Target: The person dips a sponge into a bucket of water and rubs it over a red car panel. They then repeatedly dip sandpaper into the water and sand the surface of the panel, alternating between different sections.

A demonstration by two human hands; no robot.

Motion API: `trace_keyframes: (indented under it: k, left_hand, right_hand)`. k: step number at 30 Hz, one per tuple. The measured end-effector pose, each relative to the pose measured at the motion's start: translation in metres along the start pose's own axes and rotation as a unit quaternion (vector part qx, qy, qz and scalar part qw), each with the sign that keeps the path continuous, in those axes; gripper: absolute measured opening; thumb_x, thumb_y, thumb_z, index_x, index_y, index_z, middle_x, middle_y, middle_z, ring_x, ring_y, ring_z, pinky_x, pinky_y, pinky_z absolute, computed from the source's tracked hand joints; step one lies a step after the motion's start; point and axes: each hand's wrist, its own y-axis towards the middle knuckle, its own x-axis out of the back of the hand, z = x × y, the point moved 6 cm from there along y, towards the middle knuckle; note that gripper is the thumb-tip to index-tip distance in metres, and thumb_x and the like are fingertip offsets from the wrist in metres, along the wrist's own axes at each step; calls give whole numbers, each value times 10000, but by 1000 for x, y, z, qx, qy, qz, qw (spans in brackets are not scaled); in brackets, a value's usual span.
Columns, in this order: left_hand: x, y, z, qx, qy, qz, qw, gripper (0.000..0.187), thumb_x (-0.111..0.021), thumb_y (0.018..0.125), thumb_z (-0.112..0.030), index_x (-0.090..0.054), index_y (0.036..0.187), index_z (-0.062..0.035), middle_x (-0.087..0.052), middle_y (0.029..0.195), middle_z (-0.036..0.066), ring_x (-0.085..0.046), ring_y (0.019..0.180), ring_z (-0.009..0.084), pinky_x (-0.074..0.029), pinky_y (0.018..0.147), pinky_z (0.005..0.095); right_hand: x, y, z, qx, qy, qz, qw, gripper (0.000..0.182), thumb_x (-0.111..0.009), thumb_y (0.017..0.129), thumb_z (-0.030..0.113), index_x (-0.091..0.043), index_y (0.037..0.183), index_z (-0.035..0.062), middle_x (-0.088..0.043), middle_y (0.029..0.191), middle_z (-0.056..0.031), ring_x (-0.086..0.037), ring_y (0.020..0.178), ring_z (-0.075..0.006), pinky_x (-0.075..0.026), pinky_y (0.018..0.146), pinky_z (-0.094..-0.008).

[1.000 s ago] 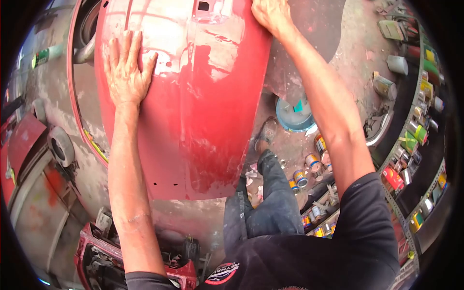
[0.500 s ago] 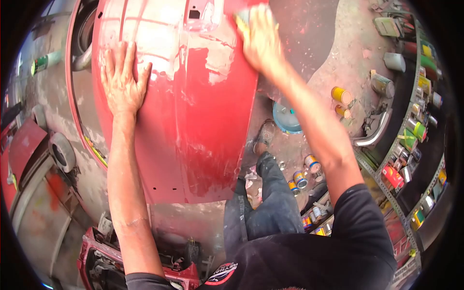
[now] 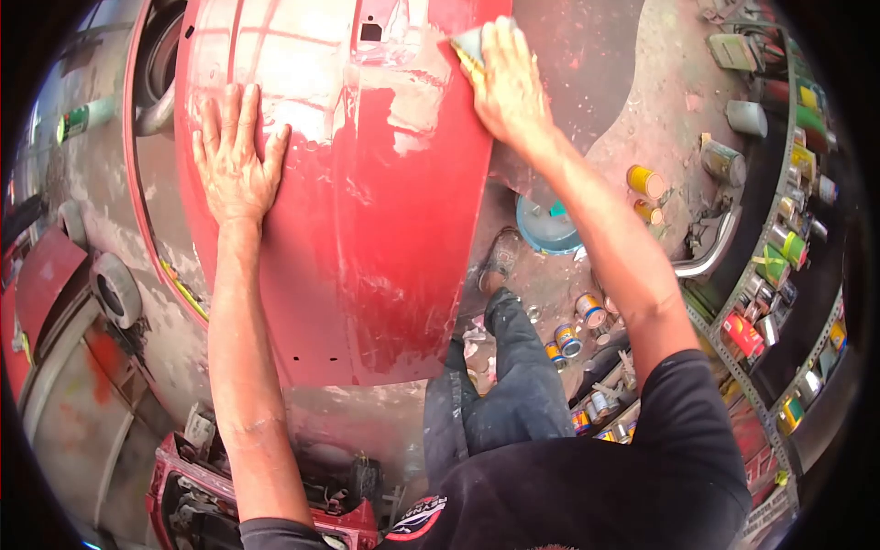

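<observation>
A wet red car body panel (image 3: 302,220) lies in front of me, glossy in places with paler patches. My left hand (image 3: 240,165) rests flat on its left part, fingers spread, with nothing under it that I can see. At the panel's upper right edge, my right hand (image 3: 509,87) presses down a grey sanding pad (image 3: 468,46) with a yellowish edge. The fingers lie over the pad and hide most of it. A squarish hole (image 3: 370,32) opens in the panel to the left of the pad.
Below my right forearm stands a blue bucket (image 3: 547,229) of liquid. Paint cans (image 3: 591,310) sit on the floor near my legs, and shelves (image 3: 779,275) of cans line the right side. A tire (image 3: 116,289) and red car parts (image 3: 174,477) lie at left.
My right hand and the pad have shifted slightly down and to the right along the panel's edge. My left hand stays at nearly the same spot.
</observation>
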Motion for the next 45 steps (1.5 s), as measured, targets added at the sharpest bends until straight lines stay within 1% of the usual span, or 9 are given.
trace_keyframes:
  k: [3, 9, 10, 21, 24, 29, 32, 43, 45]
  left_hand:
    - [2, 0, -1, -8, -3, -6, 1000, 659, -544, 1001, -558, -414, 1589, -290, -371, 1658, -13, -287, 1545, 304, -231, 1236, 529]
    - [3, 4, 0, -14, -2, -10, 1000, 664, -539, 1000, -564, -412, 1590, -287, -371, 1658, -15, -296, 1540, 307, -228, 1236, 528]
    - [3, 1, -1, -10, -1, -4, 1000, 665, -538, 1000, -563, -410, 1591, -286, -368, 1659, -16, -295, 1540, 308, -228, 1235, 533]
    - [2, 2, -1, -14, 13, -3, 1000, 674, -549, 986, -579, -429, 1579, -284, -384, 1649, -16, -294, 1537, 318, -217, 1248, 497]
    - [1, 7, 2, -13, 11, -4, 1000, 676, -539, 991, -580, -414, 1587, -287, -371, 1656, -18, -285, 1543, 316, -219, 1245, 516]
    - [-2, -2, 2, -9, 4, 1, 1000, 681, -517, 1002, -583, -387, 1601, -287, -354, 1666, -18, -274, 1551, 305, -223, 1241, 541]
    - [-1, 5, 2, -21, -5, -12, 1000, 678, -524, 1002, -574, -390, 1600, -284, -357, 1665, -15, -276, 1551, 306, -225, 1240, 542]
    - [1, 1, -1, -12, 6, -2, 1000, 676, -541, 1001, -557, -401, 1596, -270, -363, 1662, -12, -282, 1547, 311, -224, 1237, 524]
    - [3, 3, -2, -13, 5, -3, 1000, 674, -546, 1001, -549, -404, 1595, -265, -371, 1658, -7, -285, 1545, 312, -231, 1234, 522]
  right_hand:
    - [24, 83, -12, 75, 114, -129, 982, 230, -535, 992, 222, -613, 1100, 35, -595, 1057, -254, -562, 973, -486, -460, 844, -546]
    - [31, 64, 6, -1, 180, -85, 980, 276, -467, 1024, 195, -634, 1158, 21, -619, 1081, -239, -560, 1071, -448, -451, 917, -537]
    - [3, 31, 14, -12, -17, 103, 994, 660, -531, 1047, 338, -334, 1549, -44, -272, 1616, -331, -281, 1495, -505, -327, 1162, -644]
    - [29, 41, 25, -18, 139, -76, 987, 290, -462, 1044, 222, -642, 1186, 44, -622, 1096, -224, -570, 1086, -441, -457, 926, -528]
    - [13, -42, 50, -47, 108, -8, 993, 695, -540, 1018, 305, -300, 1506, -127, -360, 1534, -345, -326, 1434, -553, -298, 1166, -624]
    - [0, -16, 30, 73, -34, -28, 996, 396, -439, 1047, 206, -691, 1345, 275, -401, 1506, -328, -367, 1428, -503, -354, 1122, -662]
    - [36, 87, 7, 63, 192, -176, 963, 378, -456, 1047, 234, -610, 1328, 33, -642, 1211, -245, -579, 1170, -439, -469, 995, -509]
    - [16, 69, -5, -113, 91, 241, 960, 512, -574, 997, 278, -506, 1405, -24, -473, 1454, -285, -473, 1338, -435, -428, 1108, -559]
    - [16, 109, -19, 35, 195, -79, 977, 421, -462, 1023, 204, -581, 1387, 30, -625, 1318, -247, -572, 1223, -438, -443, 1076, -478]
